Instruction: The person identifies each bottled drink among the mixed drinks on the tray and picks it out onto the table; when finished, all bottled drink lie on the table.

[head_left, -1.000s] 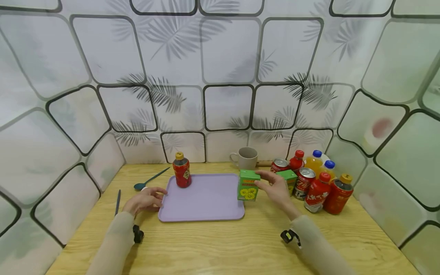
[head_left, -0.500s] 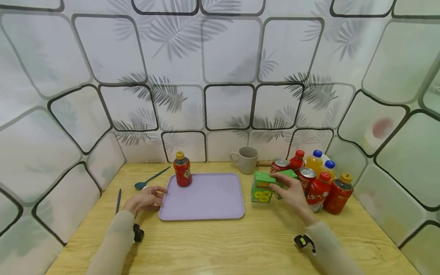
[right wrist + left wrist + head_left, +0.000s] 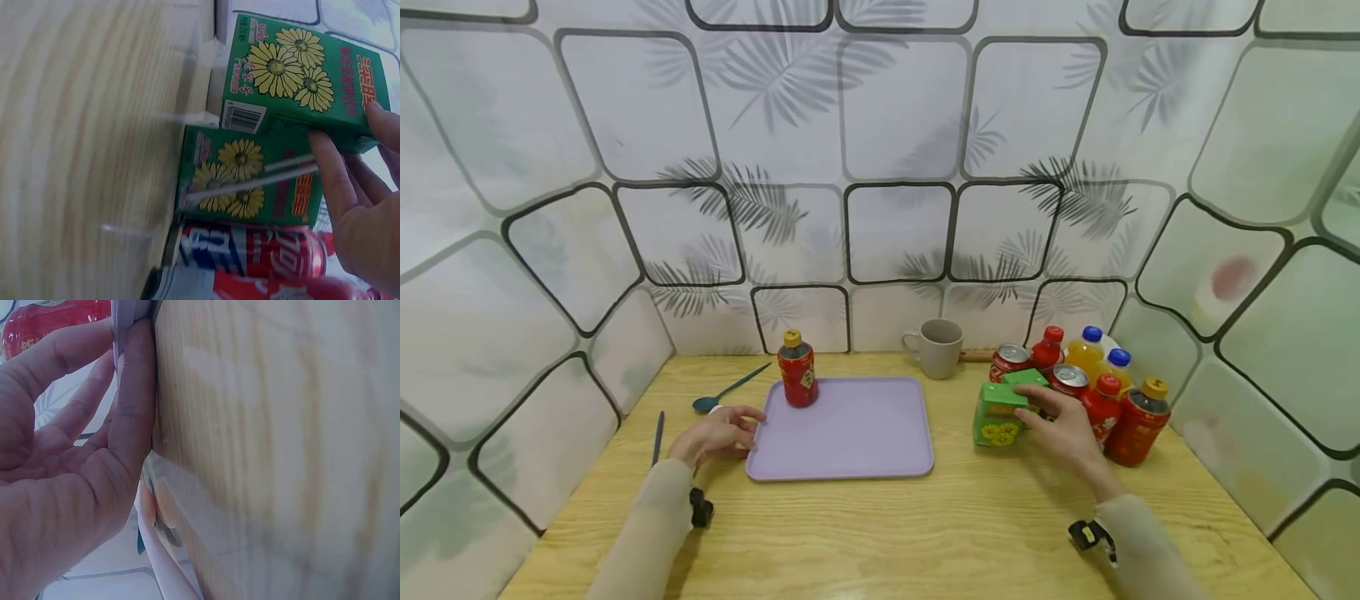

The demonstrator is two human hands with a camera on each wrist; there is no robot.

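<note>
My right hand pinches a green drink carton with yellow flowers by its upper part, right of the tray. In the right wrist view the carton is tilted, its barcoded bottom edge off the table, beside a second matching carton that stands on the table. At the left end of a flat lilac tray, my left hand grips the rim between thumb and fingers, as the left wrist view shows. On the tray's back left corner stands a red bottle with a yellow cap.
Soda cans and red bottles crowd the right side, with orange juice bottles behind. A beige mug stands at the back. To the left lie a teal spoon and a dark thin utensil.
My right hand has carried the drink carton rightward from the tray's right edge to just in front of the other carton. My left hand has stayed at the tray.
</note>
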